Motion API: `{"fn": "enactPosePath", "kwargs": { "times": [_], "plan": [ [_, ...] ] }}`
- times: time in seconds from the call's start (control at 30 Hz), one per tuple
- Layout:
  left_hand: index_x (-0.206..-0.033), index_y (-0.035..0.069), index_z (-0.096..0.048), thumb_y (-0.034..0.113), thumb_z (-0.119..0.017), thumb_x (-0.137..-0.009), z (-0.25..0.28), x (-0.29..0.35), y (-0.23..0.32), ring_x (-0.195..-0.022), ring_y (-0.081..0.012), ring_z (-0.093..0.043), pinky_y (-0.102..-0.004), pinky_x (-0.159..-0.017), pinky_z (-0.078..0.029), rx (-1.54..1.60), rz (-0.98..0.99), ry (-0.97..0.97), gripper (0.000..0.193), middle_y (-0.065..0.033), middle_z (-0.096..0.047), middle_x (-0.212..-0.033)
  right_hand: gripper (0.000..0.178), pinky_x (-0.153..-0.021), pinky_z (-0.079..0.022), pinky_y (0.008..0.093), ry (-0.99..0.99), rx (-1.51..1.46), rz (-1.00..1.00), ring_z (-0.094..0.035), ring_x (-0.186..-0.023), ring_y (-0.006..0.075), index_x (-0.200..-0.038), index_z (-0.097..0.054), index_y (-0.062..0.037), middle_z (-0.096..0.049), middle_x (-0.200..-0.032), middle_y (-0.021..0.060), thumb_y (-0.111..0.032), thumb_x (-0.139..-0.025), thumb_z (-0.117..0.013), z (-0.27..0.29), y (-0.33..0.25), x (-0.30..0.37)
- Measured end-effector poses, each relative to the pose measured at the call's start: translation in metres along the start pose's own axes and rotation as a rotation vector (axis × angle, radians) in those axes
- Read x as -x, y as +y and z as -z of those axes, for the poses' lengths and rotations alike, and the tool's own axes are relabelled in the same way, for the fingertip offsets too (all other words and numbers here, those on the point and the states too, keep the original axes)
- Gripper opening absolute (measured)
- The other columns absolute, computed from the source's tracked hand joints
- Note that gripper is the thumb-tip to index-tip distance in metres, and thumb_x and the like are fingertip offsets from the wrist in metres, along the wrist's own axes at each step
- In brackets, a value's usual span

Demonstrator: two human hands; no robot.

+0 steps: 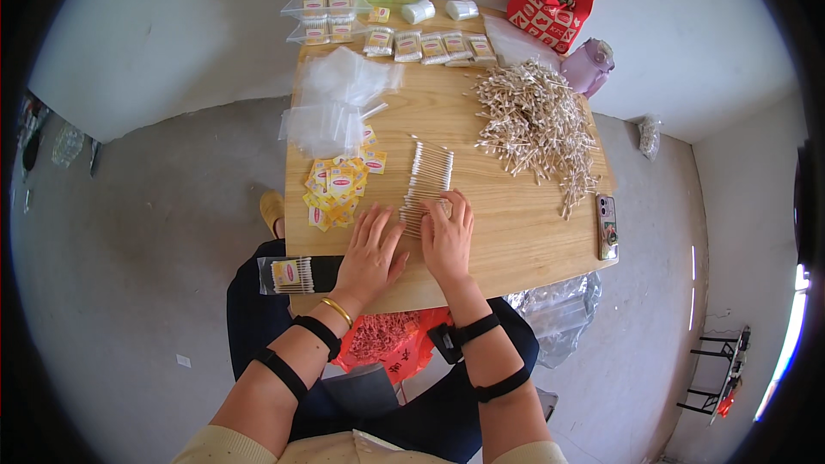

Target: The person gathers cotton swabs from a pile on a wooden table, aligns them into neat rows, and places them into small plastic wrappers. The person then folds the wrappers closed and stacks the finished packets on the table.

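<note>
A neat ladder-like row of white cotton swabs (pixel 430 167) lies on the wooden table in front of me. My left hand (pixel 371 253) rests at the row's near left side, fingers stretched and slightly apart, with nothing seen in it. Over the near right end of the row, my right hand (pixel 448 236) has its fingers bent and apart, fingertips touching the swabs. It hides some of the nearest swabs. Yellow-and-white printed cards (pixel 337 185) are heaped left of the row. Behind them lie clear plastic bags (pixel 331 103). A filled bag of swabs (pixel 292 275) sits on a black strip beside my left wrist.
A big loose pile of swabs (pixel 533 120) covers the table's right side, near a phone (pixel 608 228) and a purple container (pixel 589 66). Filled packs (pixel 432 47) line the back; more are stacked on a clear rack (pixel 315 4). A red bag (pixel 553 13) stands back right.
</note>
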State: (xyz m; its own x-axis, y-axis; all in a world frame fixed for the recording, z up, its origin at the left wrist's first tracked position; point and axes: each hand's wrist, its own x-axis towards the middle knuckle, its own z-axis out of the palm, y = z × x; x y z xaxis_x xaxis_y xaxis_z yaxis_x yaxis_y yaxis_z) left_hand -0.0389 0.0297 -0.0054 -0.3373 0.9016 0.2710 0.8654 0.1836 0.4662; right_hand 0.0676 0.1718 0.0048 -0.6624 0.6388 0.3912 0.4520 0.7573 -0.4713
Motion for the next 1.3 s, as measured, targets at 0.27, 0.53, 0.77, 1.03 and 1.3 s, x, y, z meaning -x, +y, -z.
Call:
{"fn": "enactPosePath", "kwargs": {
  "times": [0.27,0.53,0.77,1.03,1.3],
  "plan": [
    [-0.143,0.008,-0.051,0.030,-0.066,-0.095,0.001,0.000,-0.001,-0.150,-0.0420,-0.031,-0.0562,-0.126,-0.025,-0.002,0.009,-0.023,0.055,-0.0182,-0.038,-0.156,0.024,-0.114,-0.036,0.0542,-0.026,0.000,-0.015,-0.047,-0.131,0.0400,-0.113,-0.069,-0.0092,-0.054,-0.127,0.0152,-0.008,-0.089,-0.064,-0.001,0.001,-0.005],
    [-0.145,0.008,-0.049,0.031,-0.065,-0.096,0.002,0.000,0.001,-0.150,-0.0424,-0.030,-0.0558,-0.126,-0.024,-0.009,0.004,-0.033,0.056,-0.0190,-0.037,-0.156,0.018,-0.111,-0.037,0.0540,-0.021,0.004,-0.018,-0.049,-0.124,0.0383,-0.107,-0.069,-0.0102,-0.054,-0.122,0.0139,-0.009,-0.090,-0.064,-0.002,0.003,-0.013],
    [-0.148,0.008,-0.047,0.032,-0.065,-0.097,0.003,0.001,0.001,-0.151,-0.0427,-0.029,-0.0563,-0.126,-0.024,0.003,-0.007,-0.042,0.059,-0.0187,-0.036,-0.158,0.017,-0.112,-0.036,0.0543,-0.110,0.007,-0.027,-0.049,-0.123,0.0383,-0.106,-0.068,-0.0105,-0.055,-0.120,0.0124,-0.009,-0.090,-0.064,0.002,0.004,-0.015],
    [-0.160,0.004,-0.033,0.046,-0.057,-0.100,0.003,-0.008,0.010,-0.156,-0.0348,-0.024,-0.0563,-0.128,-0.015,-0.170,-0.094,-0.136,0.077,-0.0152,-0.033,-0.165,0.018,-0.111,-0.037,0.0522,-0.116,0.002,-0.032,-0.049,-0.123,0.0378,-0.107,-0.068,-0.0084,-0.056,-0.122,0.0127,-0.007,-0.090,-0.062,0.005,0.000,0.001],
    [-0.160,-0.001,-0.029,0.047,-0.055,-0.101,0.002,-0.002,0.010,-0.156,-0.0316,-0.026,-0.0548,-0.128,-0.016,-0.177,-0.096,-0.216,0.081,-0.0163,-0.033,-0.165,0.038,-0.115,-0.036,0.0514,-0.088,-0.207,-0.193,-0.048,-0.132,0.0393,-0.131,-0.059,-0.0018,-0.053,-0.142,0.0185,-0.008,-0.093,-0.057,0.038,0.015,0.036]
  ]
}}
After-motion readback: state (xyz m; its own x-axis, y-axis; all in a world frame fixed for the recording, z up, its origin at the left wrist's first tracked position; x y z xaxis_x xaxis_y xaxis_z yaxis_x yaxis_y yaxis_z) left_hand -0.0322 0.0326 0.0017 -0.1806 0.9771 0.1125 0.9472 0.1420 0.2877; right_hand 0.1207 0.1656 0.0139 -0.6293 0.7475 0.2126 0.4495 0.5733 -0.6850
